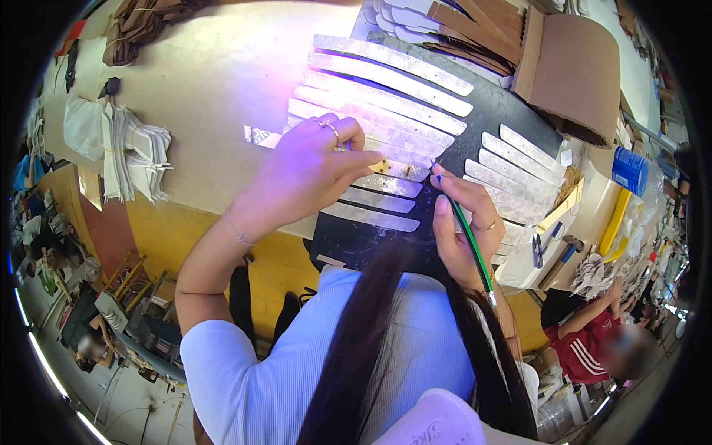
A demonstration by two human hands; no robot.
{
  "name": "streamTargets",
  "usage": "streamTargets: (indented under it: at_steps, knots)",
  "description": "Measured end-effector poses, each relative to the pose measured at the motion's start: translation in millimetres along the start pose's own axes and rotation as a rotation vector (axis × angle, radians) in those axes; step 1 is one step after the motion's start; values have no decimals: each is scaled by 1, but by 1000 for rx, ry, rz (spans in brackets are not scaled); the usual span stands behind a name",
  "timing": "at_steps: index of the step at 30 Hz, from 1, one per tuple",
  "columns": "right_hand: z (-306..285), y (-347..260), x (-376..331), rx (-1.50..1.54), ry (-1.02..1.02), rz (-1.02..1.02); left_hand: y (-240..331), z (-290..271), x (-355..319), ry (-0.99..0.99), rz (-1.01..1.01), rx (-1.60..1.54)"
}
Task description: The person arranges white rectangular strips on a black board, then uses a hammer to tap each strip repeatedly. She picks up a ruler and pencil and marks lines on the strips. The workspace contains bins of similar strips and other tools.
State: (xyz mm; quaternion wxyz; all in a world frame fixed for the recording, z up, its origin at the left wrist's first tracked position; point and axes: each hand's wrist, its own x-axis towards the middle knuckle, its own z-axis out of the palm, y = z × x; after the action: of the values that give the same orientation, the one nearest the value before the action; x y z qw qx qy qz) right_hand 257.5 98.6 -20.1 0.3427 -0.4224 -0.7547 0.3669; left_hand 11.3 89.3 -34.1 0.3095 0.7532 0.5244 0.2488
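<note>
My left hand point(315, 167) is closed, with thumb and fingertips together on a narrow yellowish strip with dark spots point(393, 167). That strip lies among several curved silvery-grey strips point(386, 93) spread in a row over a black board point(356, 251). In my right hand point(475, 211) is a slim green pencil point(473, 245), gripped near its lower end. Its tip meets the right end of the spotted strip; the metal-banded end points back toward me. To the right, a second fan of shorter silvery strips point(512, 170) rests on the board.
A curved brown cardboard piece point(572, 74) and brown strips point(486, 30) stand at the far right. Tied white pieces point(133, 152) lie at left. Beyond my right hand are a blue can point(629, 170), a hammer point(565, 259) and small cutters point(537, 251). A person in red point(582, 345) sits nearby.
</note>
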Motion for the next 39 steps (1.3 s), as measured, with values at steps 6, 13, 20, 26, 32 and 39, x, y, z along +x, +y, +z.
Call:
streamTargets:
  at_steps: [6,13,20,26,32,39]
  knots:
    - [1,-2,-1,6,-13,22,0,3,1,13,38,54]
    - [1,-3,0,-16,-16,8,0,3,-1,5,34,52]
    - [3,-3,0,-20,-27,15,-2,4,-2,7,39,42]
    - [3,-5,2,-34,-42,5,-1,3,-2,-3,69,111]
    - [11,-2,3,-39,-116,-39,-2,4,-2,-5,95,148]
    - [22,-7,6,-49,-180,46,-3,5,-4,-5,87,155]
